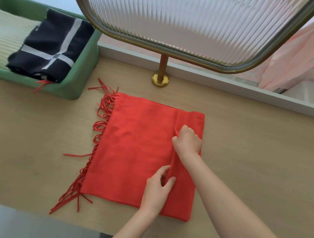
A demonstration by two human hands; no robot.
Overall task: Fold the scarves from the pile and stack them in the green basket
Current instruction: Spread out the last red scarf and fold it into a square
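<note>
Head view shows your left hand and right hand, fingers pinching one raised crease of the red scarf lying on the bench near its front edge, so an uneven pull may slide the layers and spoil the fold.

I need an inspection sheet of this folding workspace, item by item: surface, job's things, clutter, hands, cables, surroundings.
Surface: light wooden table, flat, carries everything.
Job's things: red fringed fabric scarf lies folded flat mid-table, fringe to the left; green plastic basket at far left holds a dark folded scarf with white stripes partly over a cream ribbed knit; red strands hang over its front rim.
Clutter: nothing seen.
Hands: left hand and right hand each pinch a raised crease on the red scarf.
Cables: nothing seen.
Surroundings: ribbed glass screen in a brass frame on a brass post; pink fabric beyond the ledge.
</note>
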